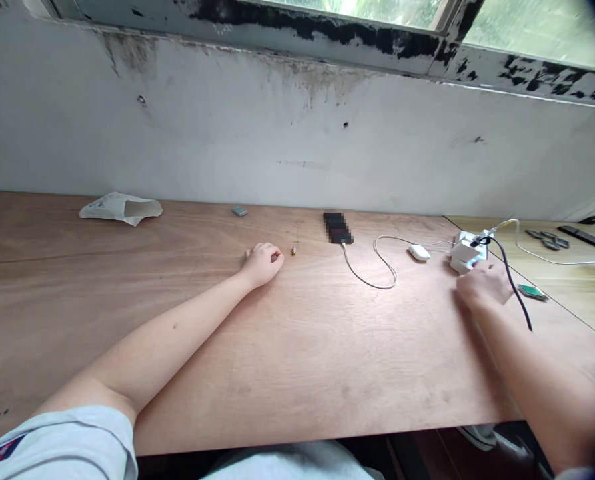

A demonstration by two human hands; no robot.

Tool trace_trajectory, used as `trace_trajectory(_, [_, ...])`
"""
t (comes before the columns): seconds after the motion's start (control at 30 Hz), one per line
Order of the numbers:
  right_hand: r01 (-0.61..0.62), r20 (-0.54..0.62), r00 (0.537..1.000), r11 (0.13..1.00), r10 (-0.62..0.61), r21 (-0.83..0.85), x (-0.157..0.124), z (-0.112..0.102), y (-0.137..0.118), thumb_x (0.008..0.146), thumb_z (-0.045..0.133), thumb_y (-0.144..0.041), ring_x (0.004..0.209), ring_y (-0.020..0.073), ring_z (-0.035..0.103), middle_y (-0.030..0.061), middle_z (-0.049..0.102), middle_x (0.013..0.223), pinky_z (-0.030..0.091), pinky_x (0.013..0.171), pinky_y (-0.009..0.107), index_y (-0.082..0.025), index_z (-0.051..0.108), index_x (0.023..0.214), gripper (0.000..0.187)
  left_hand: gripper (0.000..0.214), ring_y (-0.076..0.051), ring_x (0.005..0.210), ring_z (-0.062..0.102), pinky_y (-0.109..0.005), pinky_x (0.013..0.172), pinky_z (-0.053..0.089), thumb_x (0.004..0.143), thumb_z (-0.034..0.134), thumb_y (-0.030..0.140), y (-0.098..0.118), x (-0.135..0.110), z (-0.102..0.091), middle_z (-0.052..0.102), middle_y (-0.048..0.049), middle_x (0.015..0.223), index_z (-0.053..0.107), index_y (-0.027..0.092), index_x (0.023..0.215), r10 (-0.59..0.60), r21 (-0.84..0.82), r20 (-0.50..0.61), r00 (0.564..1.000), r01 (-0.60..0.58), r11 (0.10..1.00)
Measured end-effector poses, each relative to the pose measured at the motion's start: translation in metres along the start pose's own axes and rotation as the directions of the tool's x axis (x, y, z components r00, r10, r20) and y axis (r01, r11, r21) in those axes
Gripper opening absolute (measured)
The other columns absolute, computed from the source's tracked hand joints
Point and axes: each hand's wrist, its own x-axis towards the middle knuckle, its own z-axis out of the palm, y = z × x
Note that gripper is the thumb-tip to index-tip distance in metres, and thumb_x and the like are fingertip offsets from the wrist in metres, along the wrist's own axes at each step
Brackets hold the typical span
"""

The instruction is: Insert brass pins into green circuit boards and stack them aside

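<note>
My left hand (pixel 263 265) rests on the wooden table with its fingers loosely curled in, and I see nothing held in it. Just to its right, apart from it, lies a tiny brass-coloured part (pixel 294 251) with thin wires, too small to name. On the right, my right hand (pixel 485 283) grips the lower front of a white power socket block (pixel 461 253); some of its fingertips are hidden. A black cable (pixel 510 273) plugged into the block hangs over the back of that hand. Beside the wrist lies a small green card-like piece (pixel 532 292).
A phone-like dark device (pixel 337 228), partly blurred out, has a white cable (pixel 396 275) attached. A white plug-like piece (pixel 418 253) lies near the block. Farther off are scissors (pixel 548 239), a black bar (pixel 585 237), a small grey piece (pixel 239 211) and a paper bag (pixel 108 207).
</note>
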Motion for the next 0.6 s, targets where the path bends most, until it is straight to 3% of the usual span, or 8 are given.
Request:
trace_trajectory(0.07, [-0.113, -0.056, 0.992, 0.994, 0.112, -0.008, -0.005, 0.014, -0.023, 0.089, 0.050, -0.028, 0.120, 0.0429, 0.050, 0.0342, 0.053, 0.122, 0.036, 0.087, 0.057, -0.012, 0.067, 0.120, 0.038, 0.023, -0.028, 0.112, 0.061, -0.045, 0.096, 0.043, 0.094, 0.053, 0.036, 0.000, 0.000, 0.000, 0.073, -0.0067, 0.108, 0.071, 0.024, 0.087, -0.005, 0.002, 0.005, 1.000, 0.005, 1.000])
trace_trajectory(0.1, [-0.082, -0.075, 0.994, 0.996, 0.083, 0.026, -0.009, 0.017, -0.039, 0.089, 0.049, -0.026, 0.124, 0.0423, 0.048, 0.0329, 0.052, 0.126, 0.035, 0.091, 0.057, -0.012, 0.066, 0.121, 0.039, 0.023, -0.028, 0.112, 0.061, -0.045, 0.096, 0.043, 0.093, 0.053, 0.036, 0.000, 0.000, 0.000, 0.073, -0.0069, 0.108, 0.071, 0.024, 0.087, -0.006, 0.003, 0.006, 1.000, 0.006, 1.000])
trace_trajectory(0.17, [0.146, -0.061, 0.989, 0.975, -0.137, 0.165, -0.019, 0.017, -0.078, 0.088, 0.048, -0.024, 0.123, 0.0380, 0.050, 0.0271, 0.055, 0.125, 0.039, 0.095, 0.054, -0.012, 0.065, 0.121, 0.038, 0.023, -0.028, 0.112, 0.061, -0.044, 0.097, 0.043, 0.093, 0.053, 0.035, 0.000, 0.000, 0.000, 0.073, -0.0071, 0.107, 0.071, 0.023, 0.087, -0.003, 0.006, 0.008, 1.000, 0.003, 1.000])
trace_trajectory(0.27, [0.434, 0.010, 0.877, 0.799, -0.481, 0.417, -0.046, 0.008, -0.148, 0.091, 0.049, -0.027, 0.113, 0.0321, 0.058, 0.0197, 0.061, 0.120, 0.045, 0.095, 0.047, -0.017, 0.064, 0.117, 0.032, 0.022, -0.027, 0.109, 0.062, -0.043, 0.096, 0.043, 0.093, 0.053, 0.034, 0.000, 0.000, -0.001, 0.073, -0.0065, 0.105, 0.070, 0.023, 0.085, 0.000, -0.003, 0.004, 1.000, 0.000, 1.000])
trace_trajectory(0.37, [0.526, 0.131, 0.680, 0.605, -0.721, 0.598, -0.086, 0.003, -0.220, 0.090, 0.057, -0.029, 0.113, 0.0293, 0.060, 0.0148, 0.063, 0.124, 0.049, 0.095, 0.043, -0.022, 0.063, 0.120, 0.031, 0.021, -0.025, 0.104, 0.064, -0.040, 0.093, 0.044, 0.093, 0.053, 0.031, 0.000, -0.001, -0.004, 0.073, -0.0062, 0.100, 0.069, 0.023, 0.083, -0.007, -0.028, -0.021, 1.000, 0.007, 1.000])
trace_trajectory(0.5, [0.522, 0.157, 0.593, 0.526, -0.789, 0.672, -0.132, 0.014, -0.295, 0.090, 0.058, -0.023, 0.112, 0.0261, 0.061, 0.0139, 0.063, 0.125, 0.049, 0.096, 0.038, -0.019, 0.062, 0.121, 0.032, 0.019, -0.024, 0.102, 0.064, -0.037, 0.089, 0.045, 0.093, 0.052, 0.029, 0.000, -0.003, -0.009, 0.072, -0.0057, 0.097, 0.067, 0.022, 0.083, -0.036, -0.057, -0.079, 0.996, 0.031, 0.998])
trace_trajectory(0.6, [0.544, 0.139, 0.601, 0.531, -0.787, 0.650, -0.149, 0.026, -0.323, 0.091, 0.057, -0.022, 0.109, 0.0265, 0.060, 0.0149, 0.065, 0.117, 0.049, 0.095, 0.038, -0.018, 0.065, 0.117, 0.027, 0.018, -0.024, 0.104, 0.063, -0.038, 0.092, 0.044, 0.093, 0.052, 0.028, -0.001, -0.005, -0.011, 0.073, -0.0051, 0.099, 0.067, 0.022, 0.085, -0.038, -0.041, -0.104, 0.994, 0.034, 0.999])
